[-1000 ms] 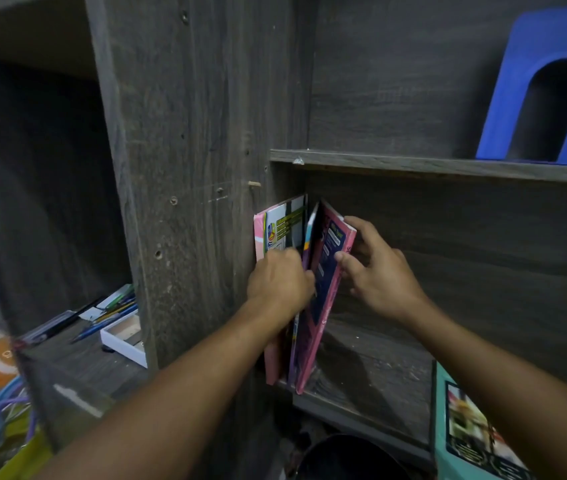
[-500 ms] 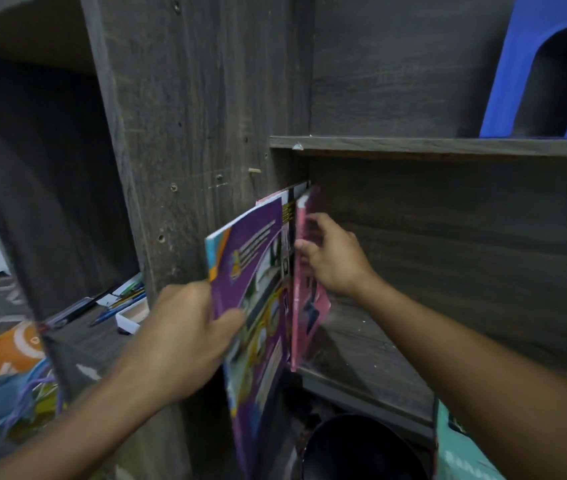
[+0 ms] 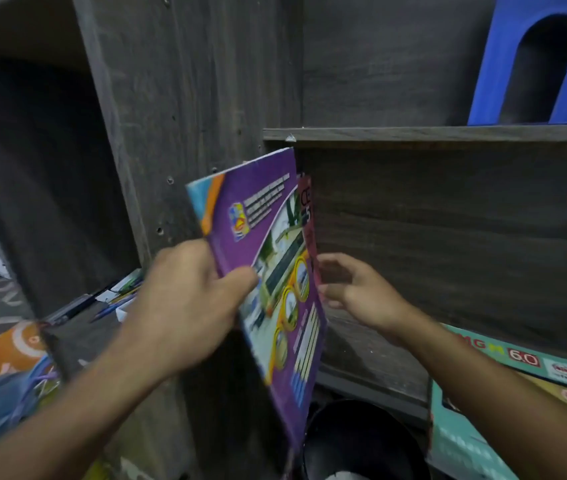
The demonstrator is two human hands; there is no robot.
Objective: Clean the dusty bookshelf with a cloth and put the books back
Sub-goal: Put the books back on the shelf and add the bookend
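Purple book [image 3: 268,271] pulled out, tilted, left hand [image 3: 185,299] gripping

Purple book comes out of the row.
The left hand [image 3: 188,299], a second ago fisted against the standing books, now grips the purple book [image 3: 268,271] and holds it tilted out in front of the shelf. The right hand [image 3: 354,292] has slid lower down the pink book [image 3: 306,202], which now stands straighter.
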